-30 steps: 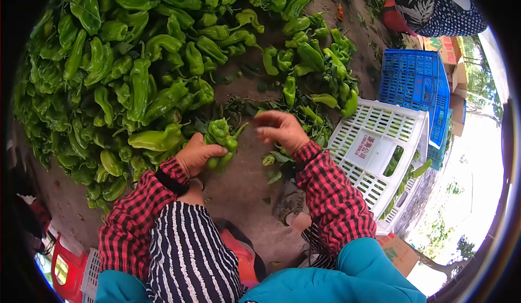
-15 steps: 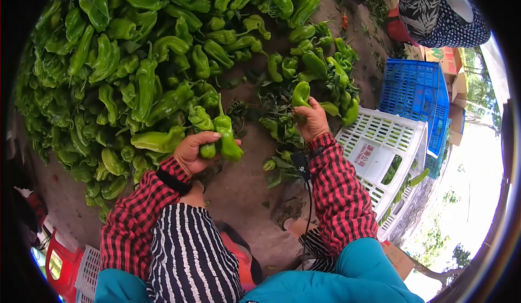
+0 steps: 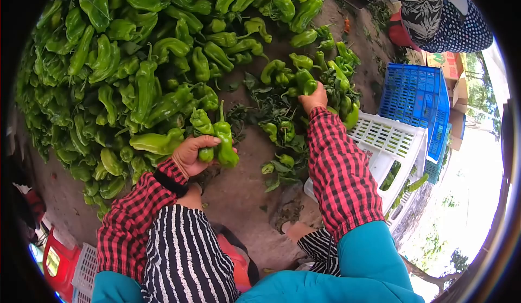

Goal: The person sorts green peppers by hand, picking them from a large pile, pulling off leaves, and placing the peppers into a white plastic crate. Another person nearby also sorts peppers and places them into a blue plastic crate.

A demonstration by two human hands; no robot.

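Green peppers lie in a large heap (image 3: 108,59) on the left, and a smaller pile (image 3: 342,75) sits at the upper right of the bare ground. My left hand (image 3: 191,155) is closed around green peppers (image 3: 227,145) at the heap's lower right edge; one long stem points up. My right hand (image 3: 315,98) reaches to the smaller pile, its fingers closed at a green pepper (image 3: 305,80). Its fingertips are partly hidden. Loose leaves and a few peppers (image 3: 285,132) lie between the two piles.
White crates (image 3: 388,137) holding peppers stand right of my right sleeve, with blue crates (image 3: 412,94) behind. Another person (image 3: 423,4) is at the upper right. Cardboard boxes (image 3: 453,72) stand beyond. A red stool (image 3: 58,259) and a grey crate (image 3: 84,273) are at the lower left.
My right hand has moved up and forward from above the leaves to the smaller pile. My left hand stays nearly in place with its peppers, slightly lower.
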